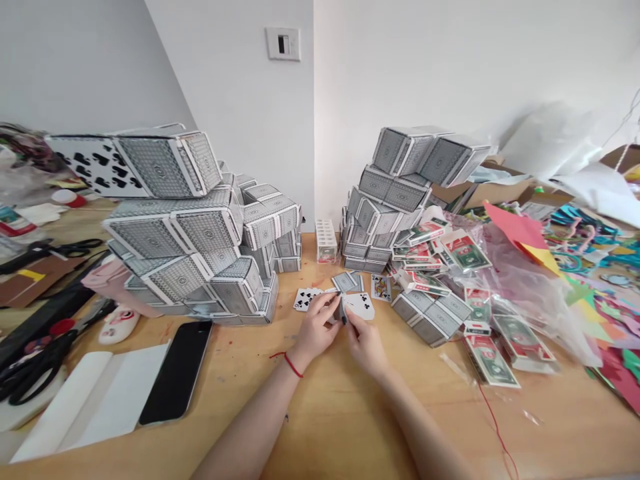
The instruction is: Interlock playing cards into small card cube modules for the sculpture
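Observation:
Both hands meet at the middle of the wooden table (325, 407). My left hand (317, 327), a red string round its wrist, pinches the top edge of a small set of playing cards (359, 305). My right hand (363, 337) grips the same cards from below, fingers curled. The face showing has black clubs. More loose cards lie just beyond: a face-up spade card (303, 299), some face-down grey-backed cards (349, 281) and a queen card (381, 287).
Large stacks of structures folded from grey-backed cards rise at left (190, 227) and centre-right (400, 187). Red-green card boxes (465, 250) and a plastic bag lie right, coloured paper scraps far right. A black phone (177, 380), white paper, scissors (30, 373) sit left.

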Demonstrator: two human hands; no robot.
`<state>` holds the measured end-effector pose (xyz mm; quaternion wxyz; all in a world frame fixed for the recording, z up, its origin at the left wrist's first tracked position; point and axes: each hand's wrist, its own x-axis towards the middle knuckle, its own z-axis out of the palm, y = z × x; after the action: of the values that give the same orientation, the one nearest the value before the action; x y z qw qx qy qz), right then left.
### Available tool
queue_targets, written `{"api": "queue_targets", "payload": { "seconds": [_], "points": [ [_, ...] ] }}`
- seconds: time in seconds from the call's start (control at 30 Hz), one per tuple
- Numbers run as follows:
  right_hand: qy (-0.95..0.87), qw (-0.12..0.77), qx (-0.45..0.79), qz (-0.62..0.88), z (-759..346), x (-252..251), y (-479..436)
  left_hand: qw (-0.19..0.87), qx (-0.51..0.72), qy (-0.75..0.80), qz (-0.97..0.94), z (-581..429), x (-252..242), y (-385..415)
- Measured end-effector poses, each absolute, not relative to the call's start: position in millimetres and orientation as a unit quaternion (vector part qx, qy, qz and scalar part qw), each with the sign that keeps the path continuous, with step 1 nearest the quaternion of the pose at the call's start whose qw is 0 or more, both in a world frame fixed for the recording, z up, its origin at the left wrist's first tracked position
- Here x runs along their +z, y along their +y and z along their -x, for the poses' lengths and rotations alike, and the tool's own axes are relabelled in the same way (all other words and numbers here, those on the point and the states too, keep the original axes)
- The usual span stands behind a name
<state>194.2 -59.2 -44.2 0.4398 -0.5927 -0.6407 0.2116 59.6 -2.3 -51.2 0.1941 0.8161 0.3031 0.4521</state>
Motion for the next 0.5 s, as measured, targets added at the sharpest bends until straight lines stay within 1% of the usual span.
{"api": "queue_targets", "payload": {
  "seconds": [0.13,0.2,0.3,0.4,0.5],
  "points": [
    [-0.576,0.454,0.222,0.643,-199,-44,-56,0.218,0.435,0.283,-0.827,-64,-42,-11],
    [-0.542,0.485,0.268,0.632,-200,-42,-54,0.257,0.427,0.287,-0.818,-65,-37,-15],
    [-0.488,0.524,0.366,0.594,-198,-38,-53,0.337,0.448,0.316,-0.765,-67,-35,-17],
    [-0.471,0.517,0.446,0.559,-190,-35,-56,0.383,0.463,0.377,-0.705,-71,-39,-16],
    [-0.473,0.506,0.445,0.567,-183,-38,-58,0.369,0.439,0.433,-0.695,-75,-44,-17]
  ]
}}
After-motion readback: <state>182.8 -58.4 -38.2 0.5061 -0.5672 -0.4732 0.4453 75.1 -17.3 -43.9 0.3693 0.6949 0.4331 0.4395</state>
